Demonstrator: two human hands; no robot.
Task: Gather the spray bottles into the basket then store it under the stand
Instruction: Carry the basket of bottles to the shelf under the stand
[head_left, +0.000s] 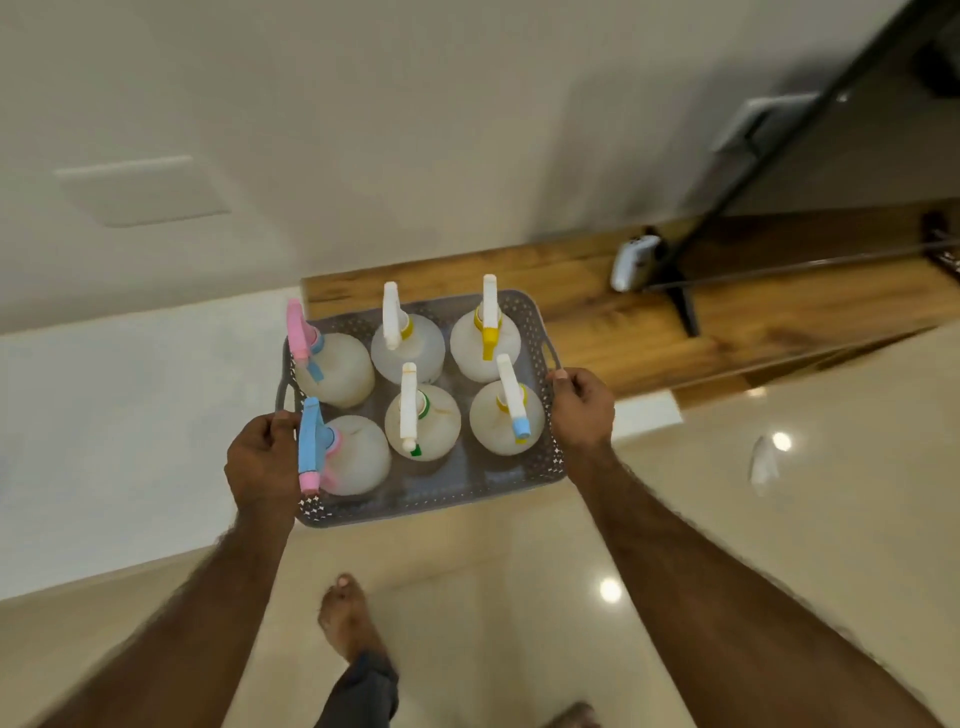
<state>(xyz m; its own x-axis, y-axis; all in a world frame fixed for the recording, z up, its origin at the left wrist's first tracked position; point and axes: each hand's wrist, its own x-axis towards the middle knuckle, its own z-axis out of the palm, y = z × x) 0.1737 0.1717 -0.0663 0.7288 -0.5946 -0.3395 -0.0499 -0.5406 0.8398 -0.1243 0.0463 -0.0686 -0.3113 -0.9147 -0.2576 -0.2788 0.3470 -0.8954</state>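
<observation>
A grey perforated basket (447, 493) hangs in the air above the floor, held level by both its side handles. My left hand (262, 462) grips the left handle and my right hand (582, 410) grips the right one. Several translucent round spray bottles stand upright inside, among them one with a pink trigger head (301, 332), one with a blue head (311, 447), one with a yellow trigger (489, 332) and one with a green tip (410, 415). The wooden stand (649, 322) lies just beyond the basket, to the right.
A white wall (363, 130) rises behind the stand. A white controller-like device (631, 262) and a black metal frame (691, 306) sit on the stand. My bare foot (348, 618) is on the glossy cream floor (779, 519), where a small white scrap (763, 462) lies.
</observation>
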